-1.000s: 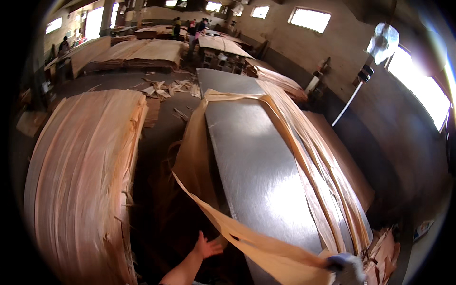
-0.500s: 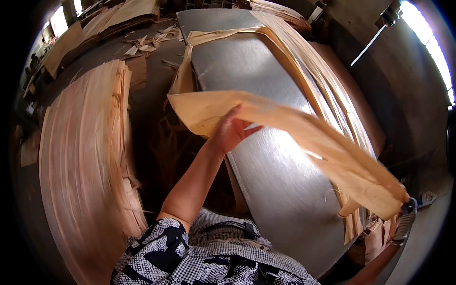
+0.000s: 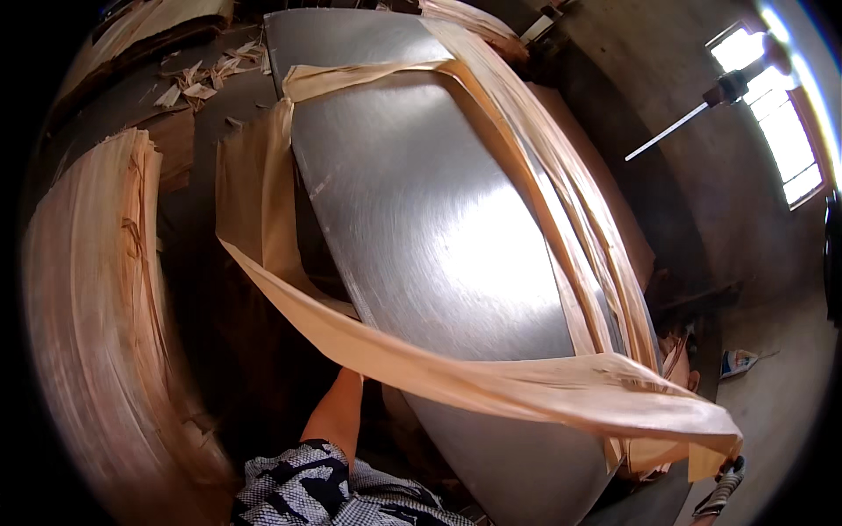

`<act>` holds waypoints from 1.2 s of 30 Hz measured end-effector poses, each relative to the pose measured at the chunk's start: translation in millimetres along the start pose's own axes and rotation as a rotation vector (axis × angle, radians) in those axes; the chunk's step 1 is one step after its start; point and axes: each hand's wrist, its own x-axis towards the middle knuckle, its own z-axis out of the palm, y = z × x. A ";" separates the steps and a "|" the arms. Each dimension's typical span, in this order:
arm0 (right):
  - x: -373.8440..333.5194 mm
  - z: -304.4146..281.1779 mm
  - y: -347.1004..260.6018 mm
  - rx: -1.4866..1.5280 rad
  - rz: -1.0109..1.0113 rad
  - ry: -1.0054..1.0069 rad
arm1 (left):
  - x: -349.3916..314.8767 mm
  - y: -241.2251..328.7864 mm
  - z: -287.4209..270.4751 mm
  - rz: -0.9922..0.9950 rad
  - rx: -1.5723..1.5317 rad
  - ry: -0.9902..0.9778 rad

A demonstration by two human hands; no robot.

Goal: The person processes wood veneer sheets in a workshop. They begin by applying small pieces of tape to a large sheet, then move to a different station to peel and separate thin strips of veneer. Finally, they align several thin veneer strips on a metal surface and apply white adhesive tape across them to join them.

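A long, thin wood veneer strip [image 3: 491,381] sweeps across the metal-topped table [image 3: 412,184], looping off its left edge and back over the far end. At the lower right, my right hand [image 3: 726,484], in a striped glove, grips the near end of this strip. My left forearm [image 3: 335,416] rises from below to the strip's underside. The strip covers my left hand, so its fingers are hidden. Along the table's right side lie more long veneer strips [image 3: 570,210], bunched lengthwise.
A tall stack of veneer sheets [image 3: 83,324] stands on the left, across a dark gap from the table. Veneer scraps [image 3: 206,79] litter the floor at the far left. A thin rod [image 3: 667,131] juts out near the window at upper right. A small packet [image 3: 738,362] lies at the right.
The near strip has swung lower and closer to me, and its left bend now hangs farther left. My left hand, earlier visible with fingers apart against the strip, has dropped behind it.
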 end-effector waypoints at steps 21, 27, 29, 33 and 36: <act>0.2 184.8 132.5 -0.145 -0.106 -0.223 | -57.2 210.2 151.7 0.827 0.000 -0.081; 49.5 146.2 164.1 0.109 0.038 -0.088 | -140.0 272.8 308.2 1.267 0.196 -0.331; 57.1 136.8 165.8 0.085 -0.015 0.060 | -145.3 269.3 358.4 1.383 0.340 -0.392; 49.0 142.3 163.5 0.007 0.012 0.183 | -120.5 231.2 387.4 1.514 0.843 -0.330; 42.4 68.3 203.5 -0.221 0.157 0.122 | -67.0 185.8 353.1 1.326 0.957 -0.469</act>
